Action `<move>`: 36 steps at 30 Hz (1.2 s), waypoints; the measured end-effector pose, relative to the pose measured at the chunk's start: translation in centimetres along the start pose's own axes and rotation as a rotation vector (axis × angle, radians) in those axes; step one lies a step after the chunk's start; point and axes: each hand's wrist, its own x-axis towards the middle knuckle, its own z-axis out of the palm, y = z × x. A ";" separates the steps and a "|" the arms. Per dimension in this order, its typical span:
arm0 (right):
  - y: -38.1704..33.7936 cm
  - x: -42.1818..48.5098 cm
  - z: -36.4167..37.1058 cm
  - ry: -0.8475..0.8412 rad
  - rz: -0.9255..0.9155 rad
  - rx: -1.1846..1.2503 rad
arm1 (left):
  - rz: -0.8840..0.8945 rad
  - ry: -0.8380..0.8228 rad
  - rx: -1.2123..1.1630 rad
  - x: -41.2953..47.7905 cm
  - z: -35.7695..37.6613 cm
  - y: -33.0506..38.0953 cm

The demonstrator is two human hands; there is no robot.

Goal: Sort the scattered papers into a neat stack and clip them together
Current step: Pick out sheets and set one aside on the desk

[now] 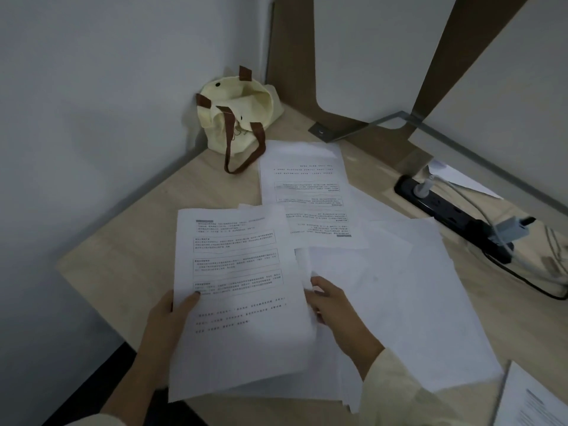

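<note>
1. A printed sheet [239, 290] is held up in the lower middle of the frame, above the light wooden desk [129, 250].
2. Its left edge is pinched by the left hand [167, 321], with the thumb on top of the paper and the other fingers hidden under it.
3. The right hand [333, 305] is seen at the sheet's right edge. Its fingers are curled around that edge, where the paper is bent up a little.
4. More white sheets are seen just under the held one, near the bottom edge of the frame.
5. A blank sheet [408, 296] is spread on the desk to the right of the hands.
6. Another printed page [307, 195] is laid upside down in the middle of the frame, partly under the other papers.
7. One more printed page [534, 398] is seen in the lower right corner.
8. A cream tote bag [236, 115] with brown straps is stood in the desk's far corner, by the wall.
9. A black power strip [445, 210] with cables plugged in is laid at the right side.
</note>
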 end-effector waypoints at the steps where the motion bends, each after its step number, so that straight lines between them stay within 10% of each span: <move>1: 0.1 -0.5 -0.2 -0.074 0.008 0.068 | -0.019 -0.009 -0.036 0.0 -0.2 0.1; 11: 0.6 -1.2 -0.5 -0.335 -0.094 0.164 | -0.016 -0.136 -0.055 0.2 -1.5 -0.5; 17: -0.6 4.9 -3.2 0.075 0.093 0.867 | 0.030 -0.045 0.079 2.0 -1.8 -1.5; 36: -4.1 7.3 -7.8 0.298 -0.103 0.705 | 0.117 -0.037 0.106 2.8 -1.7 -1.6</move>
